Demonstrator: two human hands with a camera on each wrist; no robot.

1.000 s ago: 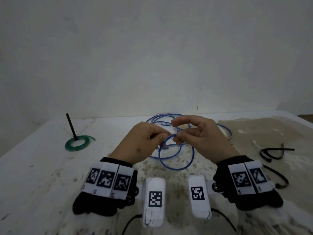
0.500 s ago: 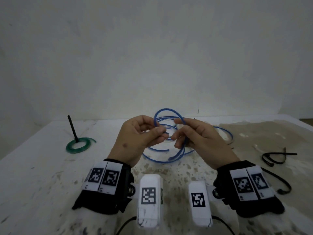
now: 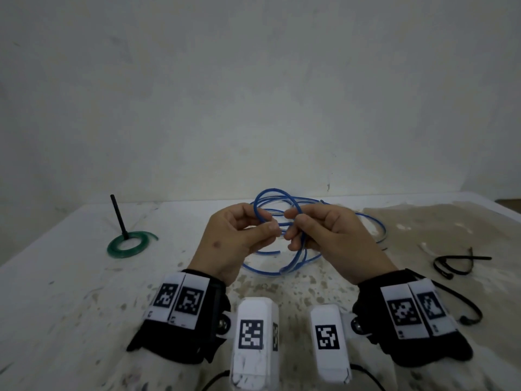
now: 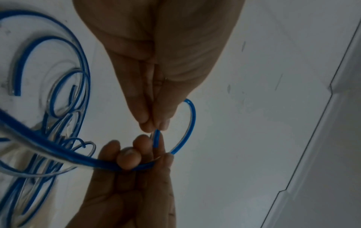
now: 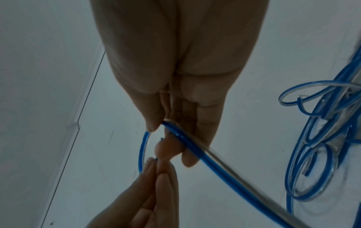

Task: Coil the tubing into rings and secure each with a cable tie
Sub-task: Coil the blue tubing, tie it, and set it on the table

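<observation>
Blue tubing [image 3: 272, 191] arches in a small loop between my two hands above the table. My left hand [image 3: 262, 227] pinches the free end of the tubing [image 4: 157, 137] between thumb and forefinger. My right hand [image 3: 294, 224] grips the other side of the loop, fingers curled round the tubing [image 5: 175, 132]. The rest of the blue tubing [image 3: 282, 270] lies in loose tangled curves on the table under and behind the hands. Black cable ties [image 3: 456, 263] lie on the table to the right.
A coiled green tubing ring [image 3: 127, 245] with a black cable tie [image 3: 118, 215] sticking up from it sits at the left. The stained white table [image 3: 70, 306] meets a plain wall behind. A black cord [image 3: 468, 306] runs by my right wrist.
Both hands have risen from the table and turned the tubing, so the loop that hung below them now arches above them. The left hand shifted to pinching the tubing's end.
</observation>
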